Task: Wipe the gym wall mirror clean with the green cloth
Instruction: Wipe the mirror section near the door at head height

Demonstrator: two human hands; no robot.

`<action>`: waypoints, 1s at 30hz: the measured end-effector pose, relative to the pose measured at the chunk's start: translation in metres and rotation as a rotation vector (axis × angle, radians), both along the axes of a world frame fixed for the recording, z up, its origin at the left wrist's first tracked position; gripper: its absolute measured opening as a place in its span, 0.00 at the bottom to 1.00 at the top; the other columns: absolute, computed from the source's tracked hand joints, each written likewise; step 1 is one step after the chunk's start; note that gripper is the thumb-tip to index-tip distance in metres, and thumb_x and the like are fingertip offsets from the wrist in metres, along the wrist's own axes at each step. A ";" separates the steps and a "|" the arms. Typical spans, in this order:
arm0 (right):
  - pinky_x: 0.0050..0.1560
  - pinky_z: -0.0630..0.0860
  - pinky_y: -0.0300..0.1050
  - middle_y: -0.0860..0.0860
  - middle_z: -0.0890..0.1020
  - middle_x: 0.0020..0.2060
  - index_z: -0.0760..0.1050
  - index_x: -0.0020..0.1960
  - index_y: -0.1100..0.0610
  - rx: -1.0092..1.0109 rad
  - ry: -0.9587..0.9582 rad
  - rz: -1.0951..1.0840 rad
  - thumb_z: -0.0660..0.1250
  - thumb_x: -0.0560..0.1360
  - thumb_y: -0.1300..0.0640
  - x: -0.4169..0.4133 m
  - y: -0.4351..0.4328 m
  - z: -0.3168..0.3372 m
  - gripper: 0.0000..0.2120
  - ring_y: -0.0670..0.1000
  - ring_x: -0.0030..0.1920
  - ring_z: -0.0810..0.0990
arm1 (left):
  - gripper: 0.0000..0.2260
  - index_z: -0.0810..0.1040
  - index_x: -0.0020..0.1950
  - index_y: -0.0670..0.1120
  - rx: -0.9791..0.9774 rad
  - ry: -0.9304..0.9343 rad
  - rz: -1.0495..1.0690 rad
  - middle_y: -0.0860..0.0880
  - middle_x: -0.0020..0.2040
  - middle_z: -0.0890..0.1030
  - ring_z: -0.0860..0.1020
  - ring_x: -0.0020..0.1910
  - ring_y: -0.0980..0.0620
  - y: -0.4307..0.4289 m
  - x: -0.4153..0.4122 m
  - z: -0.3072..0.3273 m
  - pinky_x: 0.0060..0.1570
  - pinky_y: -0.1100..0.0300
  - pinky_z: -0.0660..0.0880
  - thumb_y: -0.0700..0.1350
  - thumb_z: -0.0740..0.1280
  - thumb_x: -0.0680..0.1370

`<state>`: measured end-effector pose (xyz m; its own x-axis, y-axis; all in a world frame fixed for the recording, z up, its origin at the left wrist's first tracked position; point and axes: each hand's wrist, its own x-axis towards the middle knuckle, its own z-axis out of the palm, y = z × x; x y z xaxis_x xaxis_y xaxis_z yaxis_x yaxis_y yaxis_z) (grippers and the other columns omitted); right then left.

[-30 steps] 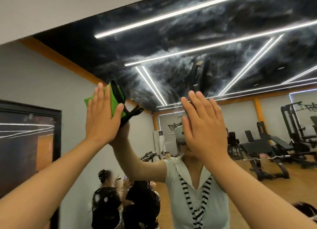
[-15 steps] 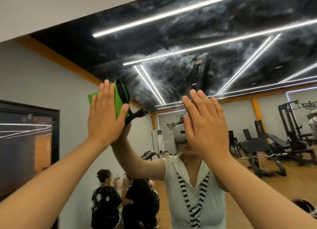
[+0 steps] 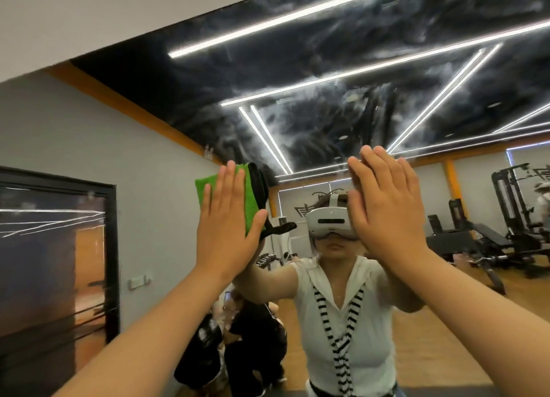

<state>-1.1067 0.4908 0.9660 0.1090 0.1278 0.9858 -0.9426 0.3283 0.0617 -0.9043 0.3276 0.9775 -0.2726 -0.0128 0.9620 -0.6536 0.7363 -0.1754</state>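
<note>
1. Your left hand [image 3: 229,227] is spread flat, fingers straight and close together, thumb out to the side. It does not grip the green cloth [image 3: 205,188]; it pins it against the mirror [image 3: 327,78] under palm and fingers.
2. Your right hand [image 3: 384,209] is flat as well and holds nothing. Its palm faces the glass, near the cloth hand and at about the same height. I cannot tell whether it touches the mirror.
3. The cloth is a folded pad showing past your fingertips and beside your thumb, where it meets its own dark reflection.
4. You look to be in the middle of wiping. Whitish smears [image 3: 297,135] streak the glass above both hands, so a good part seems undone.
5. The next stroke likely calls for even palm pressure so the pad does not slide out, carried upward into those smears in overlapping passes. If your right palm is on the glass, lift it, since it may leave prints.
6. Farther out, the reflection shows weight benches [image 3: 476,242] and a dark-framed panel [image 3: 53,248].
</note>
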 end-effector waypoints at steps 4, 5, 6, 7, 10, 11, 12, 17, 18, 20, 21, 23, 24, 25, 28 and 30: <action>0.77 0.53 0.58 0.60 0.71 0.71 0.73 0.68 0.61 -0.004 -0.064 0.060 0.59 0.79 0.56 0.031 -0.013 0.003 0.19 0.57 0.75 0.61 | 0.33 0.39 0.80 0.47 -0.012 -0.019 -0.009 0.48 0.82 0.41 0.39 0.80 0.51 -0.003 0.001 0.001 0.79 0.49 0.40 0.63 0.45 0.81; 0.77 0.52 0.58 0.58 0.72 0.71 0.74 0.67 0.60 0.027 -0.009 0.075 0.58 0.79 0.56 0.047 -0.022 0.002 0.19 0.56 0.76 0.62 | 0.33 0.39 0.81 0.47 -0.015 -0.027 -0.011 0.48 0.82 0.41 0.40 0.81 0.51 -0.002 0.001 0.002 0.79 0.48 0.41 0.62 0.45 0.81; 0.77 0.52 0.57 0.57 0.73 0.71 0.74 0.67 0.58 0.070 0.076 0.087 0.57 0.79 0.55 0.064 -0.032 0.001 0.19 0.56 0.75 0.64 | 0.33 0.40 0.81 0.46 -0.018 -0.033 -0.015 0.47 0.82 0.42 0.40 0.81 0.50 0.000 0.001 0.002 0.79 0.48 0.42 0.62 0.45 0.82; 0.77 0.52 0.57 0.55 0.74 0.70 0.75 0.67 0.58 0.109 0.162 0.097 0.56 0.79 0.54 0.081 -0.043 0.001 0.19 0.55 0.75 0.65 | 0.33 0.42 0.81 0.45 -0.016 -0.037 -0.021 0.46 0.82 0.42 0.40 0.81 0.50 0.001 0.002 0.001 0.79 0.48 0.42 0.61 0.45 0.81; 0.78 0.53 0.55 0.54 0.75 0.70 0.75 0.69 0.58 0.155 0.229 0.123 0.56 0.80 0.54 0.118 -0.075 0.008 0.21 0.55 0.74 0.68 | 0.35 0.42 0.82 0.44 -0.009 -0.036 0.005 0.45 0.82 0.43 0.40 0.81 0.50 -0.001 0.007 -0.010 0.79 0.49 0.42 0.59 0.46 0.80; 0.78 0.53 0.55 0.54 0.75 0.70 0.75 0.69 0.58 0.145 0.190 0.137 0.56 0.80 0.53 0.125 -0.085 0.013 0.21 0.55 0.74 0.68 | 0.35 0.43 0.82 0.44 -0.015 -0.034 0.014 0.45 0.82 0.43 0.40 0.81 0.50 -0.004 0.009 -0.016 0.79 0.49 0.42 0.59 0.48 0.80; 0.78 0.53 0.54 0.54 0.76 0.70 0.75 0.69 0.58 0.129 0.138 0.162 0.55 0.81 0.52 0.131 -0.095 0.019 0.21 0.54 0.74 0.68 | 0.36 0.43 0.82 0.43 -0.016 -0.035 0.008 0.45 0.82 0.44 0.40 0.81 0.50 -0.007 0.011 -0.024 0.79 0.50 0.42 0.59 0.50 0.80; 0.78 0.54 0.56 0.54 0.74 0.71 0.74 0.69 0.56 0.069 -0.030 0.232 0.53 0.81 0.51 0.154 -0.129 0.034 0.22 0.56 0.76 0.65 | 0.32 0.47 0.82 0.44 -0.099 -0.116 -0.011 0.46 0.82 0.49 0.45 0.81 0.50 -0.045 0.048 -0.039 0.78 0.50 0.44 0.58 0.50 0.82; 0.78 0.55 0.57 0.54 0.74 0.71 0.74 0.69 0.56 0.049 -0.015 0.191 0.53 0.81 0.51 0.154 -0.133 0.034 0.21 0.56 0.76 0.65 | 0.32 0.48 0.82 0.44 -0.123 -0.129 0.003 0.46 0.82 0.49 0.46 0.81 0.50 -0.057 0.059 -0.035 0.78 0.49 0.45 0.57 0.50 0.82; 0.77 0.56 0.59 0.55 0.73 0.71 0.73 0.70 0.56 0.024 0.008 0.099 0.55 0.82 0.51 0.153 -0.139 0.033 0.20 0.57 0.76 0.65 | 0.32 0.49 0.82 0.44 -0.148 -0.132 0.013 0.45 0.82 0.50 0.47 0.81 0.49 -0.076 0.079 -0.022 0.78 0.48 0.47 0.56 0.50 0.82; 0.77 0.57 0.59 0.55 0.73 0.71 0.73 0.71 0.56 0.018 0.009 0.063 0.55 0.82 0.51 0.152 -0.140 0.033 0.20 0.57 0.76 0.64 | 0.31 0.49 0.82 0.44 -0.157 -0.132 0.011 0.45 0.82 0.51 0.48 0.81 0.49 -0.082 0.086 -0.015 0.78 0.48 0.47 0.57 0.50 0.82; 0.76 0.57 0.60 0.56 0.72 0.72 0.71 0.71 0.57 0.012 0.011 0.014 0.56 0.82 0.51 0.152 -0.141 0.034 0.20 0.58 0.76 0.63 | 0.31 0.50 0.82 0.44 -0.180 -0.137 -0.006 0.46 0.82 0.50 0.47 0.81 0.49 -0.087 0.094 -0.002 0.79 0.49 0.45 0.57 0.50 0.82; 0.76 0.56 0.60 0.56 0.72 0.72 0.71 0.71 0.57 0.012 0.014 -0.001 0.56 0.82 0.51 0.153 -0.142 0.033 0.21 0.58 0.76 0.63 | 0.31 0.49 0.82 0.44 -0.185 -0.149 -0.015 0.46 0.82 0.49 0.47 0.81 0.49 -0.089 0.097 0.004 0.79 0.50 0.44 0.57 0.49 0.82; 0.77 0.55 0.59 0.57 0.72 0.72 0.71 0.72 0.57 0.013 0.015 -0.010 0.56 0.82 0.51 0.153 -0.142 0.032 0.21 0.58 0.76 0.63 | 0.31 0.49 0.82 0.44 -0.185 -0.164 -0.021 0.47 0.82 0.49 0.46 0.81 0.50 -0.092 0.101 0.012 0.79 0.51 0.42 0.57 0.49 0.82; 0.77 0.53 0.57 0.57 0.72 0.72 0.71 0.72 0.57 0.007 0.014 0.003 0.55 0.82 0.51 0.154 -0.142 0.031 0.21 0.59 0.76 0.63 | 0.31 0.46 0.82 0.46 -0.150 -0.180 -0.025 0.48 0.82 0.47 0.43 0.81 0.52 -0.097 0.111 0.043 0.78 0.55 0.38 0.58 0.47 0.82; 0.77 0.53 0.56 0.56 0.72 0.72 0.71 0.72 0.58 -0.006 0.019 0.020 0.54 0.83 0.51 0.154 -0.142 0.030 0.21 0.59 0.76 0.64 | 0.32 0.45 0.82 0.46 -0.089 -0.121 -0.028 0.48 0.82 0.46 0.42 0.80 0.53 -0.097 0.111 0.066 0.78 0.56 0.37 0.59 0.46 0.81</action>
